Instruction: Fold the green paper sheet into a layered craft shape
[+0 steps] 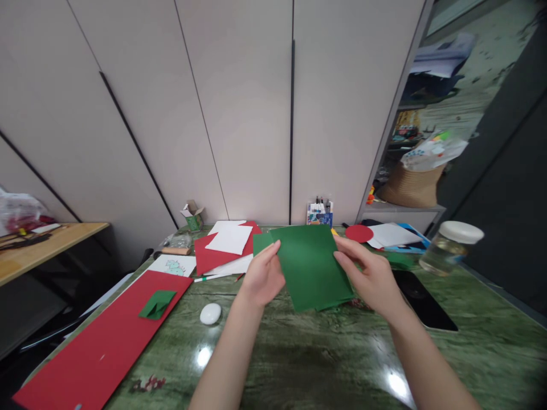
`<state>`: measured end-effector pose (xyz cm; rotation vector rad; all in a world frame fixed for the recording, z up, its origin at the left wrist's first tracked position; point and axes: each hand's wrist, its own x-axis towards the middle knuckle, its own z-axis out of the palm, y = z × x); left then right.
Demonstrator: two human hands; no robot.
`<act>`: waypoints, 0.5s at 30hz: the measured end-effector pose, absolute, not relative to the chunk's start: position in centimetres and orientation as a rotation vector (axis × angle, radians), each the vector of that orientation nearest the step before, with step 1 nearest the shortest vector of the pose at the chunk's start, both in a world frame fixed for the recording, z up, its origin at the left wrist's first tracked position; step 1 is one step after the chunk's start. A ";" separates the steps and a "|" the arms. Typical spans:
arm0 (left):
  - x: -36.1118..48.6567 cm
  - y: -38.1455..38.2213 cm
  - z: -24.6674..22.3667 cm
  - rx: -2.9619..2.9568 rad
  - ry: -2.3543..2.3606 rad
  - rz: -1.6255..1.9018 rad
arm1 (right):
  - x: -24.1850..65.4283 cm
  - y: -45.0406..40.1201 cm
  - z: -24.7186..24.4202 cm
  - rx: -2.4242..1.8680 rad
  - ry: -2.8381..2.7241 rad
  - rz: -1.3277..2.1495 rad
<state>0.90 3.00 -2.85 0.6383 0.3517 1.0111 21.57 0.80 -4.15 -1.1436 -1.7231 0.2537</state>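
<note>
Forearms (226,359), cropped — left hand (264,275), right hand (371,274) pinching green sheets (310,267); lower ones mostly hidden.

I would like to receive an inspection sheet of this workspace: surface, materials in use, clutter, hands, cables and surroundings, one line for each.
Surface: green marbled tabletop, glossy, with light reflections.
Materials: green sheets raised between the hands, edges not aligned; folded green piece on a long red sheet.
Clutter: white oval object, black flat object, lidded jar, red disc, box of pens.
Hands: left hand grips the green sheets' left edge; right hand touches their right edge, grip unclear.
Cables: nothing seen on the tabletop.
Surroundings: pale cabinet doors behind; wooden table at left.
</note>
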 end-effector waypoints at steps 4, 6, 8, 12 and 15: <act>0.8 3.1 -2.8 0.655 0.336 1.008 | 21.6 0.8 -4.1 -1.121 -1.644 0.406; 0.8 3.0 -2.7 0.667 0.326 1.013 | 21.6 0.8 -4.0 -1.112 -1.616 0.477; 0.8 3.0 -2.6 0.676 0.328 1.018 | 21.6 0.8 -3.9 -1.104 -1.589 0.534; 0.7 2.9 -2.5 0.681 0.338 1.008 | 21.6 0.8 -3.6 -1.093 -1.553 0.610; 0.6 3.0 -2.6 0.685 0.319 0.997 | 21.5 0.8 -3.5 -1.074 -1.545 0.654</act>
